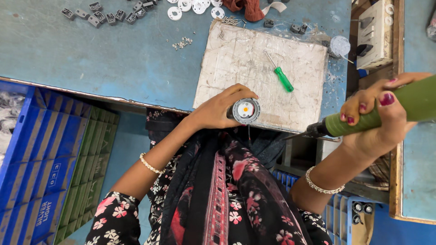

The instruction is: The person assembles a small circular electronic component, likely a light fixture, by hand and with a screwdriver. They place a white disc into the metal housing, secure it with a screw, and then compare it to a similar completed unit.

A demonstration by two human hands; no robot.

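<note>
My left hand (pixel 218 109) grips a small round grey lamp housing (pixel 245 111) with a white disc and an orange spot facing up, held at the near edge of a worn white board (pixel 254 59). My right hand (pixel 377 118) holds a thick green-handled tool (pixel 399 106) like a pen, its dark metal tip (pixel 297 134) pointing left toward the housing and a short way from it. A small green-handled screwdriver (pixel 282 76) lies on the board.
On the blue table (pixel 113 54) lie grey plastic clips (pixel 109 16), white round rings (pixel 193 7), small screws (pixel 182 43) and a rust-coloured cloth (pixel 245 8). A white switch box (pixel 374 34) sits at right. Blue (pixel 41 154) and green (pixel 91 177) crates stand at left.
</note>
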